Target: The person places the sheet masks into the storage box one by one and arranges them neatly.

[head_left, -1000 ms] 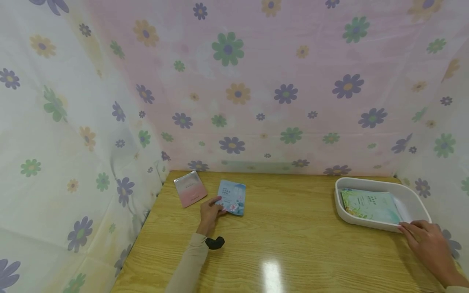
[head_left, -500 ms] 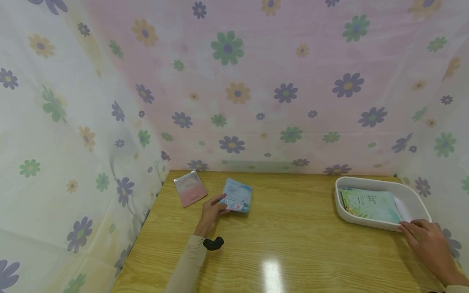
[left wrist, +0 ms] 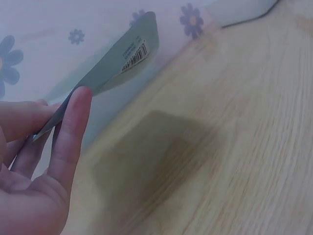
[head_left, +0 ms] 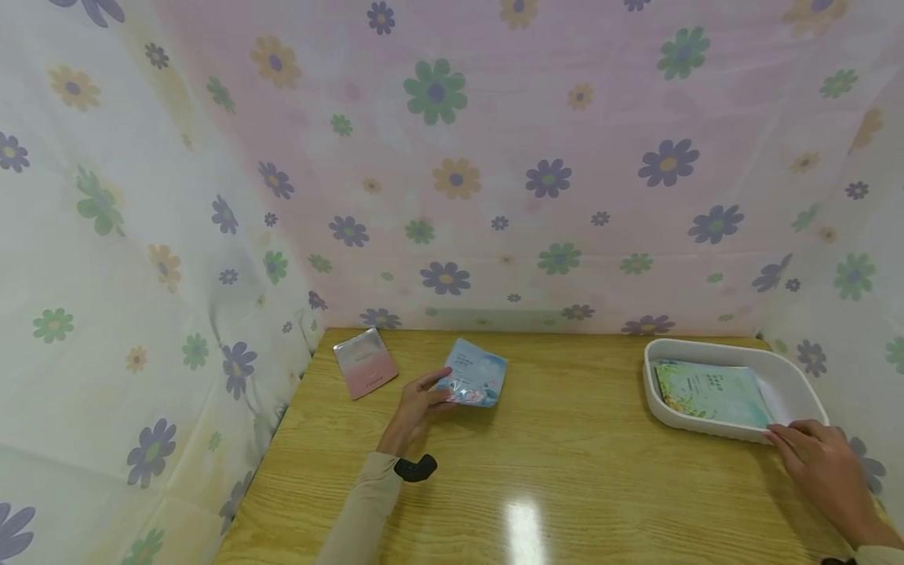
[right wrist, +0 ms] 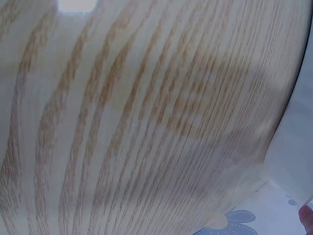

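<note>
My left hand (head_left: 415, 410) pinches a blue face mask packet (head_left: 476, 373) by its lower left side, thumb on one face and fingers on the other. In the left wrist view the packet's pale green back (left wrist: 110, 63), with a barcode, tilts above the tabletop and throws a shadow there. Far to the right, my right hand (head_left: 822, 463) grips the near right rim of a white tray (head_left: 794, 396). A green face mask packet (head_left: 709, 392) lies inside that tray. Only a fingertip (right wrist: 307, 219) of this hand shows in the right wrist view.
A pink and silver packet (head_left: 365, 365) lies at the table's back left corner, left of my left hand. Flower-printed cloth (head_left: 494, 196) hangs behind the wooden table (head_left: 579, 471) and along both sides.
The blue packet has risen off the table and shifted right in my left hand, turning slightly. My right hand stays on the tray, and the pink packet has not moved.
</note>
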The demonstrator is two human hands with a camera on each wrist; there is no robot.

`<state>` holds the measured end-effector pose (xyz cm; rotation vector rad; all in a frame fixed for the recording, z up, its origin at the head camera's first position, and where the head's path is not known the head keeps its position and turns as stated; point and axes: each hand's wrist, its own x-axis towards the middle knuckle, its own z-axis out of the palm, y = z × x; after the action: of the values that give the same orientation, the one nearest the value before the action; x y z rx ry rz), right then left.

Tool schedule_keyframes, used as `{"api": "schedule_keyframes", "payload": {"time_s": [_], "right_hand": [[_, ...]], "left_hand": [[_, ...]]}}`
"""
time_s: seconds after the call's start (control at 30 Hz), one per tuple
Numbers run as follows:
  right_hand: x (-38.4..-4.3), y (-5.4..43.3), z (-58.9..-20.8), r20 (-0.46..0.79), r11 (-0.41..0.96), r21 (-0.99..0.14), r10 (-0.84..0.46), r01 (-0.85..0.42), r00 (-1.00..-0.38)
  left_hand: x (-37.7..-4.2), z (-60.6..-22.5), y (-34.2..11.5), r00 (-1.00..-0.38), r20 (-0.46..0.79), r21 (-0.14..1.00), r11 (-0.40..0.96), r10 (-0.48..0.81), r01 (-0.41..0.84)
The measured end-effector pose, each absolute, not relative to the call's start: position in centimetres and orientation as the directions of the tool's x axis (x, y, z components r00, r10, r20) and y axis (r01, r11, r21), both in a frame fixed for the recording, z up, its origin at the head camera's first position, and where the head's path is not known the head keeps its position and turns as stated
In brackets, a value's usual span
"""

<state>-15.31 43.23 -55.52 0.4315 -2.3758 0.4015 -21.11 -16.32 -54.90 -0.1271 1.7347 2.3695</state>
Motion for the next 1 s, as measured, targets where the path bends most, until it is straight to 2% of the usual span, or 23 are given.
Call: {"api": "schedule_keyframes", "payload": {"time_s": [0.17, 0.3, 0.7, 1.0], "right_hand": [[-15.3, 43.3, -55.5, 0.657, 0.905, -0.176, -0.184, -0.386, -0.731], [-15.4, 43.5, -55.7, 0.667, 0.899, -0.164, -0.202, -0.406, -0.717], [-15.5, 43.4, -55.7, 0.697, 0.894, -0.132, -0.224, -0.428, -0.681], [-15.4, 43.5, -55.7, 0.681, 0.895, -0.142, -0.222, -0.422, -0.698]], "left_hand": [[-21.4, -54.0, -15.2, -0.965, -0.178, 0.931, -0.286, 0.190, -0.228], [-21.4, -52.9, -14.4, -0.953, -0.159, 0.930, -0.287, 0.257, -0.232], [-22.8, -52.3, -11.8, -0.937, -0.099, 0.943, -0.270, 0.334, -0.196], [-23.9, -51.1, -9.3, -0.908, -0.113, 0.943, -0.244, 0.403, -0.226]]}}
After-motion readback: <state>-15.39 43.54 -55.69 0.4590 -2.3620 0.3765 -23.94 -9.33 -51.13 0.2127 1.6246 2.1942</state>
